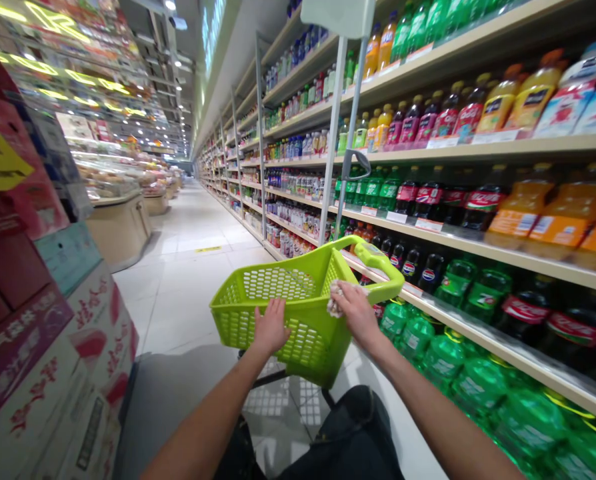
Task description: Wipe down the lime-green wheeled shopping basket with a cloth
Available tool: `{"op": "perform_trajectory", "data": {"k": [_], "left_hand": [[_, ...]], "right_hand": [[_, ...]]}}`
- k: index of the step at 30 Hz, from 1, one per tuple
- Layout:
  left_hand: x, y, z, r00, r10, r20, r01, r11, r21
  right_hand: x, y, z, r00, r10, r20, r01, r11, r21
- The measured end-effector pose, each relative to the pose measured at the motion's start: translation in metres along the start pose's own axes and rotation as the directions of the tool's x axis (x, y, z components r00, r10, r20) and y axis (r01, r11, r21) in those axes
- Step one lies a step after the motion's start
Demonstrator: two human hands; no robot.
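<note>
A bright green plastic shopping cart point(308, 333) with perforated sides stands in front of me, turned with its handle to the right. My left hand point(272, 327) grips the near side of its basket, the fingers hooked over the top rim. A crumpled whitish cloth point(335, 300) is bunched in my right hand point(354, 308). That hand presses it against the rim close to the cart handle point(385, 267). Part of the cloth is hidden under my fingers. Below the basket, dark legs of the cart frame show partly.
Long shelves of drink bottles point(478, 200) run along the right side, close to the cart handle. Stacked cartons point(53, 373) stand at the left. A white tiled aisle point(188, 233) leads ahead past a display counter point(121, 227). My knee point(358, 433) is below the cart.
</note>
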State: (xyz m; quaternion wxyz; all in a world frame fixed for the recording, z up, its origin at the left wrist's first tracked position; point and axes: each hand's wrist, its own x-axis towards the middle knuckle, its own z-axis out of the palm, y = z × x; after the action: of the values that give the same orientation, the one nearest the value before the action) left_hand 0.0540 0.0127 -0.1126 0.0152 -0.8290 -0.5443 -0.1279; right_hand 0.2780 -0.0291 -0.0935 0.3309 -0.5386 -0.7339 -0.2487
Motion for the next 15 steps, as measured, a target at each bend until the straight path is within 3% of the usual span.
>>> {"op": "perform_trajectory", "data": {"k": [3, 5, 7, 11, 13, 15], "left_hand": [[-0.002, -0.008, 0.005, 1.0, 0.011, 0.002, -0.011, 1.0, 0.001], [-0.002, -0.005, 0.007, 1.0, 0.017, 0.013, -0.016, 1.0, -0.024], [-0.003, 0.002, 0.006, 0.999, 0.015, 0.034, -0.014, 0.999, -0.042], [-0.003, 0.012, 0.005, 0.997, 0.046, 0.067, -0.044, 0.998, -0.035], [-0.004, 0.013, 0.006, 0.996, 0.062, 0.064, -0.06, 0.998, -0.031], [-0.005, 0.013, 0.008, 0.996, 0.075, 0.049, -0.074, 0.997, -0.033]], "right_hand": [[-0.005, 0.037, -0.022, 0.984, 0.149, -0.101, -0.158, 0.984, -0.082], [-0.008, 0.043, -0.024, 0.968, 0.204, -0.144, -0.219, 0.971, -0.095], [-0.011, 0.028, -0.009, 0.982, 0.159, -0.103, -0.166, 0.985, -0.055], [-0.013, -0.013, 0.031, 0.997, -0.073, 0.034, 0.071, 0.996, 0.048], [-0.012, -0.01, 0.031, 0.996, -0.083, 0.03, 0.082, 0.996, 0.039], [-0.01, 0.01, 0.018, 1.0, -0.002, -0.019, 0.002, 1.0, 0.015]]}}
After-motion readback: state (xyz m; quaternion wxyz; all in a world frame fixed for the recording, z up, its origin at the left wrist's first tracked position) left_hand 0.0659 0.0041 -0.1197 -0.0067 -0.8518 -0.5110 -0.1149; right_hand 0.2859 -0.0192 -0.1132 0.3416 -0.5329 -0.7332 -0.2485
